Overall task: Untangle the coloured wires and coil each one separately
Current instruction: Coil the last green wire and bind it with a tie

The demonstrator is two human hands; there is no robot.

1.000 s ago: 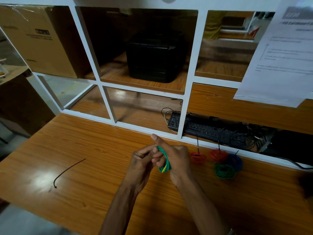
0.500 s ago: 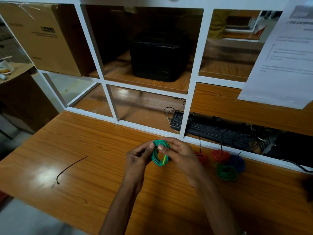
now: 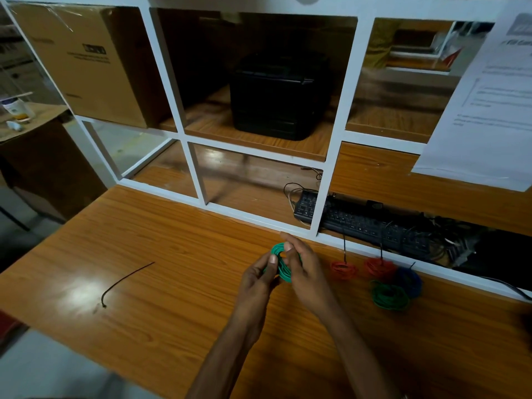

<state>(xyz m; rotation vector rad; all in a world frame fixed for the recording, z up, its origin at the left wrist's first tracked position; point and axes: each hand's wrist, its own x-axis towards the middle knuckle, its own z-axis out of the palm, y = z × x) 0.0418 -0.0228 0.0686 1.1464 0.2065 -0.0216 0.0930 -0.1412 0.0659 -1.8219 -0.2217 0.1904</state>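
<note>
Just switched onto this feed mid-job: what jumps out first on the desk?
Both hands, the left hand and right hand, pinch a teal-green wire coil above the middle of the wooden desk. To their right lie finished coils: two red coils, a blue coil and a dark green coil. A loose black cable tie lies alone at left.

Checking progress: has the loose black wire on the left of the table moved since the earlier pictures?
No. The black wire lies at the same spot on the table, beside the same glare patch; only the camera shifted.
</note>
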